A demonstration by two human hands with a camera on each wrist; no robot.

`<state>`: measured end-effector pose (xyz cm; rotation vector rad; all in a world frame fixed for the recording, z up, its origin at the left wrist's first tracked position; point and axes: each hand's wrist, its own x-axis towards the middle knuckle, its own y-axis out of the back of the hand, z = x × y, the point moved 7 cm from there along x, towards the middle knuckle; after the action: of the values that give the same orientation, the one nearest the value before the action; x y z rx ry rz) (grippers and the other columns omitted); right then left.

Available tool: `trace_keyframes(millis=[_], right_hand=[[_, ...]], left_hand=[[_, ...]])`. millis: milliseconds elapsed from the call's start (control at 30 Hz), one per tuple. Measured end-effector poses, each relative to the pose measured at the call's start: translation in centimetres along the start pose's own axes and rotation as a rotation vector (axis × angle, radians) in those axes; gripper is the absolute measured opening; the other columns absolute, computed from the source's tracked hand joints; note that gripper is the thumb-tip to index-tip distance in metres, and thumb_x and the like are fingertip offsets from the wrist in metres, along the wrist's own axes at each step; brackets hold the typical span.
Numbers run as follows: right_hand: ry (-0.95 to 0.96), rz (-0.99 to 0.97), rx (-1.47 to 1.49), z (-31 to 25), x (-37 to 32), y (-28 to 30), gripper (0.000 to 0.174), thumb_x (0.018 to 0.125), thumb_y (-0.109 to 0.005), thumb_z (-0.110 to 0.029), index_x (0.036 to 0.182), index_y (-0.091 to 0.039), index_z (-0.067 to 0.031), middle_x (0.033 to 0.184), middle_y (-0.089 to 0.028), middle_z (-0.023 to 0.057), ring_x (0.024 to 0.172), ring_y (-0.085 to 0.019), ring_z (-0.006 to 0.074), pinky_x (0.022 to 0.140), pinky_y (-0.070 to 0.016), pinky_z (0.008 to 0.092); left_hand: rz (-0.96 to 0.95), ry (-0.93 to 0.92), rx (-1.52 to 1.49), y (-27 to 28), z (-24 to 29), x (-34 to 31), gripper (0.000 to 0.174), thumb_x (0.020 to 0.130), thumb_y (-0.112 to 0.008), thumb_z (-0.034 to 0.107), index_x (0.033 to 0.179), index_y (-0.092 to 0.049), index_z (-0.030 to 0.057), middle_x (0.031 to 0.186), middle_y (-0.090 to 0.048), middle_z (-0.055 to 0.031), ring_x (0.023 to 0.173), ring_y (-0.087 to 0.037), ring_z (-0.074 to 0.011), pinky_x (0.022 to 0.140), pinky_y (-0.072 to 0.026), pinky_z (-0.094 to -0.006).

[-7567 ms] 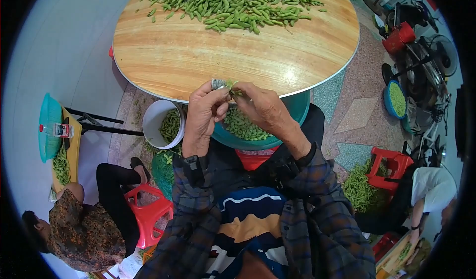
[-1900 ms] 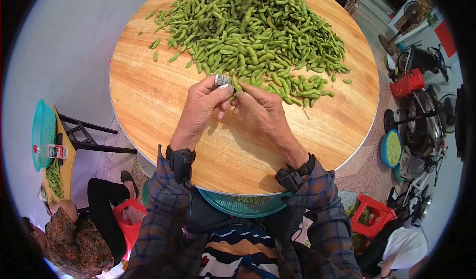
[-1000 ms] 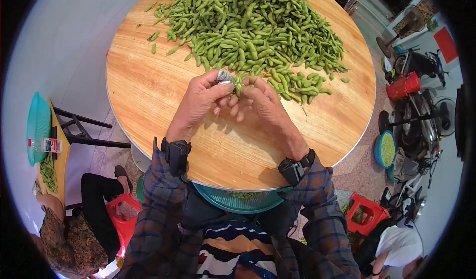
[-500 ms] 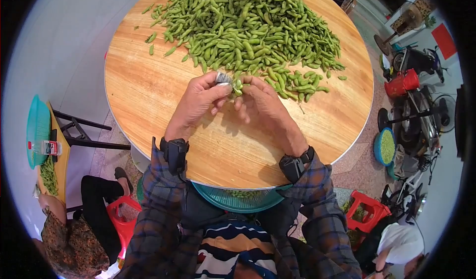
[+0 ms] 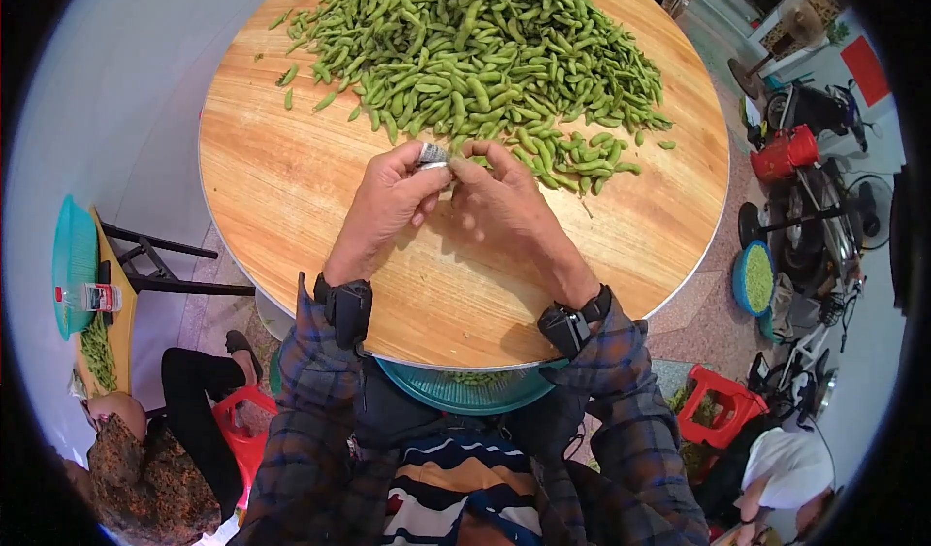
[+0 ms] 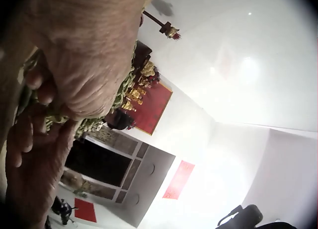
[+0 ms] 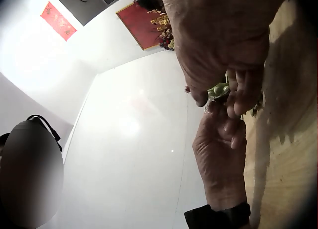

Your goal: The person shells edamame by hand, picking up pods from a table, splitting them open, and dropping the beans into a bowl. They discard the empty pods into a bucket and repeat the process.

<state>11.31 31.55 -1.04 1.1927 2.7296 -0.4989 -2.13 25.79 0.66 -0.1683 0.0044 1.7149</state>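
The round table [image 5: 276,182] fills most of the head view, its near edge reaching over the person's lap, which probably lets both forearms work above the wood. On its far half lies a heap of green pods [image 5: 485,51], with some loose ones spread on the near side, likely left there to be within easy reach. The pods in the heap point every way, with no shared direction. Below the near edge, a teal basin [image 5: 407,389] shows between the person's legs, partly hidden by the table; its place suggests it is meant to catch what drops from the hands.

The left hand [image 5: 383,197] and the right hand [image 5: 499,197] meet above the table, just short of the loose pods. Both are narrow, thumbs brought to the curled fingers, pinching at one small pod; held this way, each hand seems to steady one part of it. A pale wrap [image 5: 433,153] covers a fingertip of the left hand, perhaps as protection.

The pod [image 7: 218,90] sits between the two sets of fingertips and shows best in the right wrist view. There its visible part slants, long axis running from lower left to upper right; fingers hide its ends, so which way its tip points cannot be told.
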Motion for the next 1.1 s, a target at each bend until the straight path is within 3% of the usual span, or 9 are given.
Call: trace_keyframes(millis=[267,333,367,433,467,500,533,633,1100], right_hand=[[0.021,-0.069,0.064,0.3,0.0,-0.1,0.033,0.107,-0.055,-0.033,0.122,-0.055,-0.0041,0.081,-0.064,0.0029,0.055,-0.059,0.0084,0.043,-0.0439,0.0219],[0.094,-0.025,-0.288,0.1,0.1,0.4,0.021,0.093,-0.063,-0.001,0.114,-0.061,-0.0011,0.093,-0.061,0.0074,0.079,-0.062,0.0151,0.061,-0.0473,0.0246],[0.09,-0.021,-0.285,0.2,0.1,0.6,0.021,0.093,-0.063,-0.001,0.114,-0.061,-0.0011,0.093,-0.061,0.0074,0.079,-0.062,0.0151,0.061,-0.0473,0.0246],[0.078,-0.048,-0.327,0.1,-0.1,0.4,0.024,0.082,-0.062,0.011,0.104,-0.061,0.0018,0.099,-0.058,0.0084,0.086,-0.059,0.017,0.066,-0.0468,0.0266],[0.076,-0.045,-0.324,0.3,0.0,0.4,0.024,0.082,-0.062,0.011,0.104,-0.061,0.0018,0.099,-0.058,0.0084,0.086,-0.059,0.017,0.066,-0.0468,0.0266],[0.09,-0.048,-0.236,0.4,0.0,0.2,0.013,0.092,-0.056,-0.005,0.105,-0.057,-0.0021,0.089,-0.059,0.0051,0.072,-0.054,0.0118,0.056,-0.0399,0.0242],[0.104,-0.051,-0.148,0.4,0.0,0.1,0.015,0.102,-0.049,-0.02,0.105,-0.054,-0.0059,0.079,-0.06,0.0018,0.057,-0.048,0.0065,0.045,-0.0329,0.0218],[-0.062,-0.068,0.108,1.0,0.5,0.2,0.016,0.102,-0.048,-0.019,0.105,-0.054,-0.0052,0.08,-0.06,0.0016,0.057,-0.048,0.0061,0.044,-0.0323,0.0216],[-0.086,-0.104,0.163,1.4,0.7,0.4,0.009,0.096,-0.05,-0.014,0.1,-0.055,-0.0071,0.08,-0.058,0.0002,0.06,-0.048,0.0061,0.048,-0.0338,0.0211]], left_hand=[[0.016,0.025,-0.027,-0.2,0.0,-0.1,0.009,0.097,-0.065,0.014,0.096,-0.065,0.0044,0.07,-0.059,0.003,0.056,-0.05,-0.0029,0.047,-0.0388,-0.0198],[0.018,0.036,-0.03,-0.3,-0.1,-0.1,0.009,0.097,-0.065,0.013,0.096,-0.065,0.0044,0.069,-0.059,0.003,0.055,-0.05,-0.0029,0.047,-0.0386,-0.0198],[0.016,0.035,-0.022,-0.2,-0.3,0.0,0.008,0.096,-0.065,0.013,0.095,-0.065,0.0044,0.069,-0.059,0.0028,0.054,-0.049,-0.0029,0.047,-0.0384,-0.0196],[0.012,0.039,-0.015,-0.4,-0.5,0.0,0.008,0.096,-0.066,0.012,0.094,-0.065,0.0044,0.068,-0.058,0.0026,0.053,-0.048,-0.0029,0.047,-0.0383,-0.0194],[0.023,0.046,-0.031,-0.4,-0.5,0.0,0.008,0.096,-0.066,0.012,0.094,-0.065,0.0042,0.067,-0.058,0.0024,0.053,-0.048,-0.0029,0.047,-0.0381,-0.0194],[0.033,0.052,-0.046,-0.4,-0.5,0.0,0.008,0.096,-0.066,0.011,0.093,-0.065,0.004,0.067,-0.059,0.0021,0.052,-0.048,-0.003,0.046,-0.038,-0.0193],[0.031,0.055,-0.045,-0.3,-0.5,0.1,0.008,0.096,-0.066,0.011,0.093,-0.065,0.004,0.067,-0.059,0.0021,0.052,-0.048,-0.003,0.046,-0.038,-0.0193],[0.031,0.051,-0.113,0.1,-0.4,0.2,0.008,0.096,-0.067,0.011,0.095,-0.066,0.0032,0.067,-0.06,0.0015,0.052,-0.049,-0.0032,0.045,-0.0381,-0.0192],[-0.031,-0.015,0.038,-0.3,-0.4,0.0,0.01,0.096,-0.067,0.012,0.102,-0.068,0.0034,0.074,-0.061,0.0027,0.061,-0.054,-0.0033,0.049,-0.04,-0.0203]])
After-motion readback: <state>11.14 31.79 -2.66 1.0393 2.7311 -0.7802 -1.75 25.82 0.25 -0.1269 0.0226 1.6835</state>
